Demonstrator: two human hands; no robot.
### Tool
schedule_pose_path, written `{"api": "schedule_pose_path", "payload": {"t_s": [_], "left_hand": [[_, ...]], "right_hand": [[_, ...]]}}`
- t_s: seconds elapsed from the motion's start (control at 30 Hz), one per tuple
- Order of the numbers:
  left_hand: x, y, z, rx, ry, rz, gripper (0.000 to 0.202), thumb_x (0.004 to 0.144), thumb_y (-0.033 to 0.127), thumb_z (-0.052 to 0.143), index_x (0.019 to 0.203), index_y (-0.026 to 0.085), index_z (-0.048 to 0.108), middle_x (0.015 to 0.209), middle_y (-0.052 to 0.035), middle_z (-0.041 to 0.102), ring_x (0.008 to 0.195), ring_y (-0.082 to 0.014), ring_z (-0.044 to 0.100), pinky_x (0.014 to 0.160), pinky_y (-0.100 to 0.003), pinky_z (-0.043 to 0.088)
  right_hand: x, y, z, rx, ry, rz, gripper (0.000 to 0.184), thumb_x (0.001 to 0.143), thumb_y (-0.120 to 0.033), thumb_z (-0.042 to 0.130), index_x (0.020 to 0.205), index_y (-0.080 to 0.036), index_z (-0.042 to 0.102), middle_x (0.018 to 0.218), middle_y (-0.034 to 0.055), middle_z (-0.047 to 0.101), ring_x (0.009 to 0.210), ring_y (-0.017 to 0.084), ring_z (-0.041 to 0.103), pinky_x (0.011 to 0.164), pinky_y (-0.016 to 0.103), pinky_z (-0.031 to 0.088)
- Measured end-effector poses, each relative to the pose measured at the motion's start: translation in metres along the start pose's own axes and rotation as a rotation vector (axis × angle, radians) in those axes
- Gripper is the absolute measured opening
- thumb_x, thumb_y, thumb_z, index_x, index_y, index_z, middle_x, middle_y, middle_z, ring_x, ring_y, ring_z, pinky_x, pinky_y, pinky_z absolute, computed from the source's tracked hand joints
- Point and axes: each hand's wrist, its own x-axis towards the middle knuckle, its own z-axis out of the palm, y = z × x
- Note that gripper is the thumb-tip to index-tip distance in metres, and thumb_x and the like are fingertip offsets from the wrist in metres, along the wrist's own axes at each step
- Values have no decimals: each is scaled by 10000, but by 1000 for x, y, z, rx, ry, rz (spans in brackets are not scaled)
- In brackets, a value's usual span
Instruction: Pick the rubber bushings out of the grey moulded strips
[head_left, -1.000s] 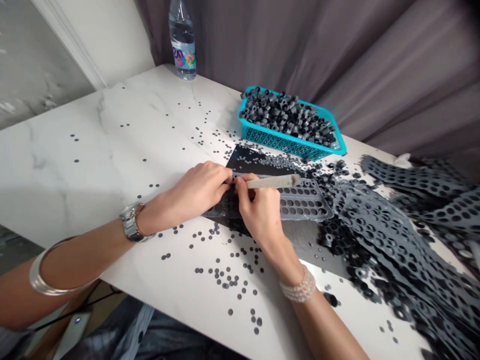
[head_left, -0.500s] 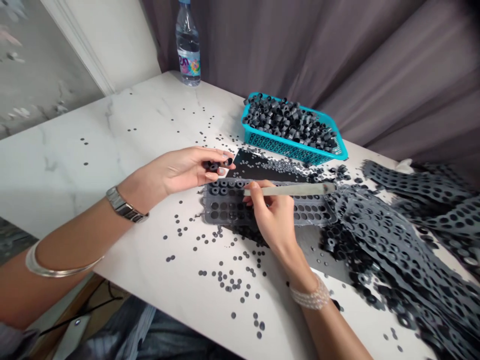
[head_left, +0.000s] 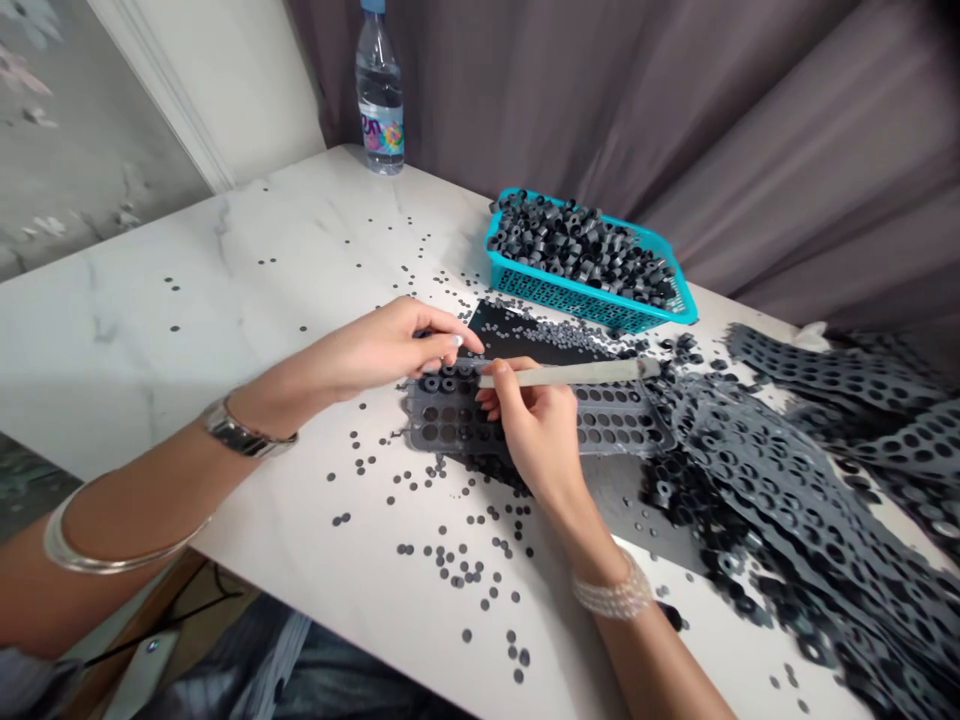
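My right hand [head_left: 536,415] grips a long pale stick [head_left: 592,373] between thumb and fingers. Its front end is over a dark grey rubber sheet [head_left: 616,420] with rows of round cells; the stick's far end points right. My left hand [head_left: 409,345] hovers palm down at the sheet's upper left corner, index finger stretched towards the stick's front end. Its other fingers curl under, and what they hold is hidden. Small black ring-shaped rubber pieces [head_left: 448,384] sit in the sheet's left cells, just below that hand.
A turquoise basket [head_left: 592,300] heaped with black rubber pieces stands behind the sheet. Punched rubber sheets [head_left: 795,470] and loose pieces pile up at right. Small dark discs [head_left: 469,570] litter the white table [head_left: 247,520]. A water bottle [head_left: 381,110] stands at the back.
My left hand has turned palm down, and its index finger now reaches right. The black pieces seen between its fingers earlier are out of sight. My right hand and stick have shifted slightly left.
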Motion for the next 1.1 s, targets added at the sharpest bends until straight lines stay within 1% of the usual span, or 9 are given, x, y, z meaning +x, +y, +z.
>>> {"api": "schedule_pose_path", "payload": {"t_s": [0.07, 0.13, 0.2, 0.33, 0.73, 0.9, 1.0, 1.07, 1.1], "left_hand": [[-6, 2, 3, 304, 55, 59, 264, 850, 289, 512, 969, 226, 740, 591, 20, 552, 502, -100, 429, 483, -252, 306], [-10, 2, 8, 488, 69, 116, 252, 846, 300, 512, 891, 222, 747, 573, 18, 567, 521, -118, 468, 522, -263, 335], [-13, -1, 13, 595, 79, 184, 219, 833, 281, 533, 851, 212, 740, 629, -1, 614, 600, -142, 536, 586, -270, 375], [-15, -10, 19, 710, 100, 244, 205, 823, 225, 548, 916, 200, 728, 782, -47, 680, 762, -189, 617, 690, -289, 422], [-14, -8, 22, 826, 77, 221, 243, 842, 164, 494, 985, 165, 690, 856, -65, 674, 782, -187, 623, 690, -290, 426], [-13, -11, 26, 841, 99, 204, 199, 860, 164, 454, 819, 159, 649, 794, -57, 639, 741, -166, 582, 653, -284, 386], [-14, -3, 16, 731, 60, 171, 201, 837, 186, 485, 698, 172, 629, 653, -12, 581, 628, -131, 516, 595, -275, 342], [-16, 6, 1, 571, 38, 122, 140, 794, 248, 573, 713, 188, 671, 581, 25, 526, 537, -100, 437, 533, -267, 297], [-17, 9, -7, 476, 72, 92, 126, 779, 288, 612, 761, 197, 698, 574, 34, 512, 509, -88, 400, 507, -266, 273]], "right_hand": [[0, 0, 2, -32, -37, -20, 299, 925, -376, 487, 796, -178, 670, 685, 14, 676, 554, 125, 608, 554, 252, 457], [0, -1, 3, -54, -57, -42, 289, 925, -347, 484, 764, -182, 659, 704, 13, 681, 572, 125, 616, 568, 249, 454], [1, -1, 5, -70, -63, -60, 280, 924, -329, 483, 753, -184, 651, 698, 10, 677, 581, 126, 618, 576, 248, 449], [1, -2, 7, -141, -79, -86, 285, 931, -328, 472, 762, -185, 652, 668, 8, 666, 553, 123, 589, 552, 252, 415], [-1, -1, 8, -203, -90, -192, 263, 947, -291, 452, 809, -176, 644, 713, 14, 664, 557, 110, 547, 563, 255, 386], [-2, -2, 12, -304, -61, -258, 245, 942, -256, 440, 818, -170, 633, 689, 16, 648, 553, 116, 538, 564, 264, 362], [-2, -3, 13, -362, -43, -237, 251, 938, -255, 432, 811, -167, 630, 646, 14, 631, 515, 116, 520, 543, 272, 336], [-2, -3, 12, -339, -50, -197, 259, 936, -260, 436, 794, -168, 632, 644, 16, 641, 498, 112, 519, 538, 272, 338], [-2, -3, 12, -314, -59, -173, 264, 935, -266, 443, 782, -168, 635, 643, 16, 649, 488, 108, 518, 535, 270, 342]]}}
